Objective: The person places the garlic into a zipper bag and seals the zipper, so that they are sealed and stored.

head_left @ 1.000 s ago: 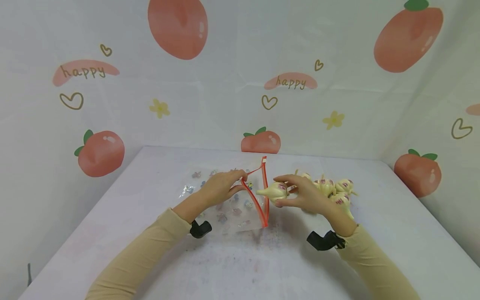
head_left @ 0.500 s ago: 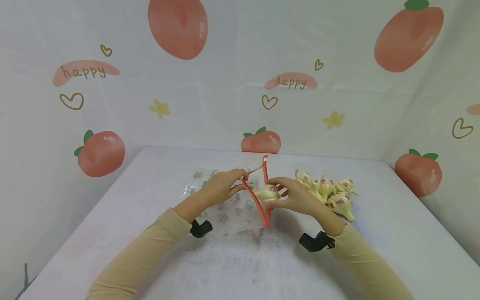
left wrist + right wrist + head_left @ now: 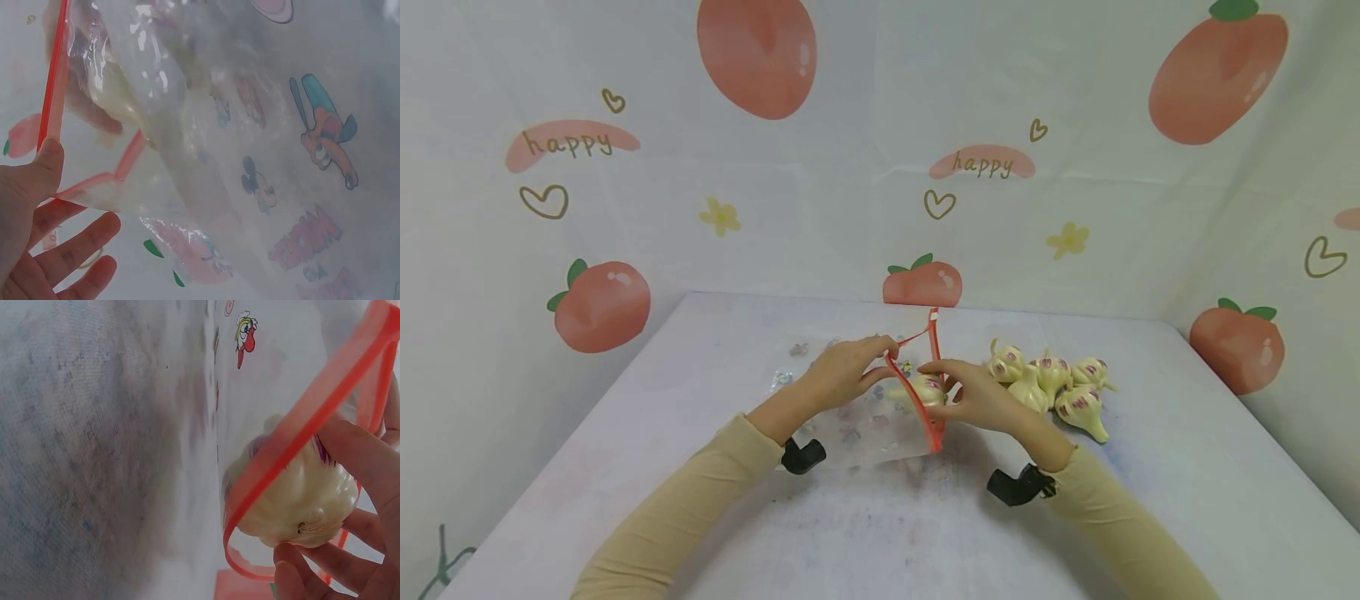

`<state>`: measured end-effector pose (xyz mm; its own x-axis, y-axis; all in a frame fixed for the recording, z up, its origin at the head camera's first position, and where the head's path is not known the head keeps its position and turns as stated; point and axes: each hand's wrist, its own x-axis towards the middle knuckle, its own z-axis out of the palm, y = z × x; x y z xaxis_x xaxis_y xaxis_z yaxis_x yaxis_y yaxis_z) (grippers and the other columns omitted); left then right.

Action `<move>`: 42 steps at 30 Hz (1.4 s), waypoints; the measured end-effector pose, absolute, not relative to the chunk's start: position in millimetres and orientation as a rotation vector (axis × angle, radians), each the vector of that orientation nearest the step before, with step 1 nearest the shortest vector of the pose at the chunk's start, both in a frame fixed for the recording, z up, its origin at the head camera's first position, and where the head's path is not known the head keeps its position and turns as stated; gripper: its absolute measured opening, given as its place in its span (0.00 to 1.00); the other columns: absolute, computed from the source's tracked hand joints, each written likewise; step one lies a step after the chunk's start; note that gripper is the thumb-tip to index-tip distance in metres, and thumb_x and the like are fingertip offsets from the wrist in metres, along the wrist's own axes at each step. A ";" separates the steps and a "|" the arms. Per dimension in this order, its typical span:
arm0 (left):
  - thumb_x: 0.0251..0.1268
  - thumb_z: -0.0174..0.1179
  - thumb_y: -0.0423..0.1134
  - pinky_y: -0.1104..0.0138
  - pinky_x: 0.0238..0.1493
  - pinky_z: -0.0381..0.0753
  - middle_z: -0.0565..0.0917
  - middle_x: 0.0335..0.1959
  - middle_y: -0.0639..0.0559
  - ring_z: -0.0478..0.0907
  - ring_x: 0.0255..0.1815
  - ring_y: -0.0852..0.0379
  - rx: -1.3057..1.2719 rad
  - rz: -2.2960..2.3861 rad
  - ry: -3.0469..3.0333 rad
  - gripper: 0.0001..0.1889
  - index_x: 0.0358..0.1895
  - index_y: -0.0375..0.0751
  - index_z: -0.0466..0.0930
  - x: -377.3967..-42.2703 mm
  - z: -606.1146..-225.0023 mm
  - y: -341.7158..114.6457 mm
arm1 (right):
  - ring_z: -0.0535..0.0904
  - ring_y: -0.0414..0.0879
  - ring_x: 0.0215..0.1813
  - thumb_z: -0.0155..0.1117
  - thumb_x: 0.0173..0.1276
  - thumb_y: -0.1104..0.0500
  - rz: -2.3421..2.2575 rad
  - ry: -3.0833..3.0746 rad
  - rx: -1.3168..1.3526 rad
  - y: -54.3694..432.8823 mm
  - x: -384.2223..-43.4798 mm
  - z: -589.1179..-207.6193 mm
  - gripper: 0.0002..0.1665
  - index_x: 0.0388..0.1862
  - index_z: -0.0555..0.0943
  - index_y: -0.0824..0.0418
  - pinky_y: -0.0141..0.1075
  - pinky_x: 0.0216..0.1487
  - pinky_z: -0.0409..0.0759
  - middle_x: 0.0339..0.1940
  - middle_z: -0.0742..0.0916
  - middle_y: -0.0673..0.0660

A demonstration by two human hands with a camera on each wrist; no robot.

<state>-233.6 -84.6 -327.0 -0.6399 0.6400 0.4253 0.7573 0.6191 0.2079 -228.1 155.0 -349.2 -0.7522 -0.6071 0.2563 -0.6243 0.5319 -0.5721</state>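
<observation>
A clear zip bag (image 3: 865,433) with cartoon prints and a red zip edge stands on its side, its mouth spread toward the right. My left hand (image 3: 842,372) pinches the near red edge between thumb and fingers, as the left wrist view also shows at the red zip strip (image 3: 53,81). With my right hand (image 3: 981,396) I hold a garlic bulb (image 3: 306,494) by its root end, at the bag's mouth. The bulb's stem end is inside the bag, seen through the plastic. My right thumb and fingertips are right at the red rim (image 3: 275,465).
Several more garlic bulbs (image 3: 1048,379) lie in a cluster on the white table (image 3: 880,533), right of my right hand. Behind the table hangs a white cloth (image 3: 850,208) with fruit prints. Black wrist mounts (image 3: 1021,485) sit under both forearms.
My right hand has moved left, carrying the garlic bulb from beside the bag into its mouth. The bulbs behind that hand have come into fuller view. My left hand has stayed nearly still.
</observation>
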 end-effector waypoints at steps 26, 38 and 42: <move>0.60 0.62 0.40 0.63 0.36 0.82 0.84 0.40 0.48 0.84 0.37 0.53 -1.060 -0.555 -2.393 0.15 0.47 0.39 0.72 -235.5 -313.9 -82.0 | 0.77 0.42 0.33 0.74 0.51 0.56 1.084 -2.809 1.083 145.3 -228.5 -348.6 0.34 0.57 0.75 0.66 0.28 0.31 0.77 0.47 0.83 0.60; 0.59 0.62 0.38 0.63 0.38 0.82 0.83 0.40 0.49 0.83 0.39 0.53 -1.067 -0.577 -2.427 0.15 0.47 0.39 0.72 -233.0 -315.5 -80.4 | 0.84 0.51 0.41 0.70 0.56 0.62 1.172 -2.798 1.076 147.6 -227.7 -351.4 0.31 0.59 0.73 0.66 0.29 0.37 0.82 0.53 0.81 0.65; 0.60 0.62 0.39 0.63 0.39 0.82 0.83 0.40 0.50 0.83 0.39 0.53 -1.054 -0.573 -2.446 0.15 0.48 0.40 0.72 -232.7 -316.2 -80.5 | 0.84 0.49 0.38 0.67 0.57 0.66 1.140 -2.750 1.066 154.6 -225.1 -346.8 0.27 0.57 0.74 0.66 0.31 0.37 0.82 0.51 0.82 0.66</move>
